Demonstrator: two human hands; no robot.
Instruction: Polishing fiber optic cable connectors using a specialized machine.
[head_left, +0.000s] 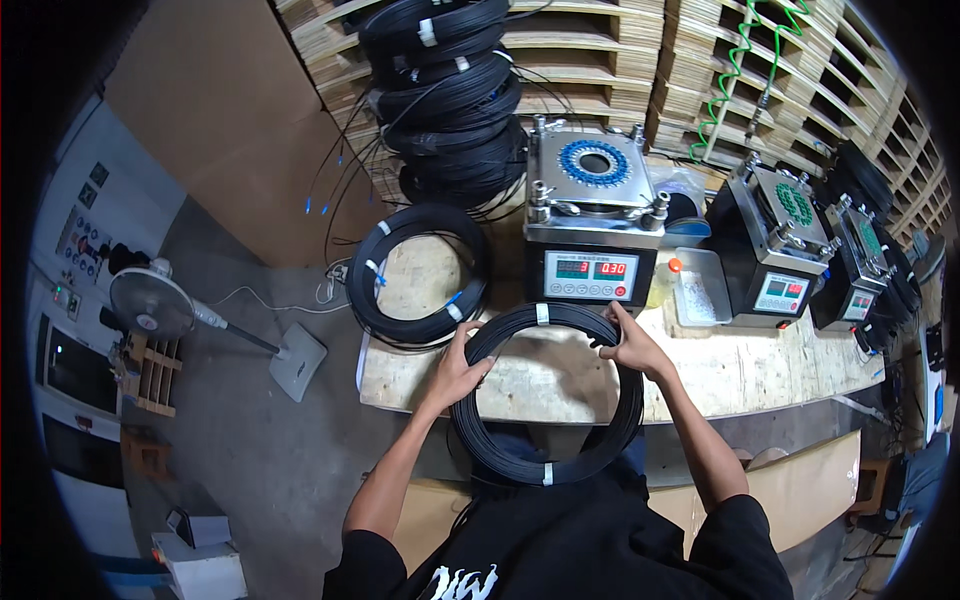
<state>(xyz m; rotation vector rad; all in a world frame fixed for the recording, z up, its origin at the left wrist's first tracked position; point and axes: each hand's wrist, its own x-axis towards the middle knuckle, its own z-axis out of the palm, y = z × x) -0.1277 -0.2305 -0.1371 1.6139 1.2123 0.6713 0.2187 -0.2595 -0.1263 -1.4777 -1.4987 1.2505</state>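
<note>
That round black cable coil [631, 400] blocks part of the dark trousers [508, 440], and the top edge chops off the green spiral hose [738, 55] lol.

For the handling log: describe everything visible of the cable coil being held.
The black cable coil is a ring of many thin, plastic-looking turns, bound by a far white band and a near white band. The left hand grips its left side, the right hand its upper right. It spans the plywood bench's near edge, reaching toward the black shirt; whether it touches either is unclear.
</note>
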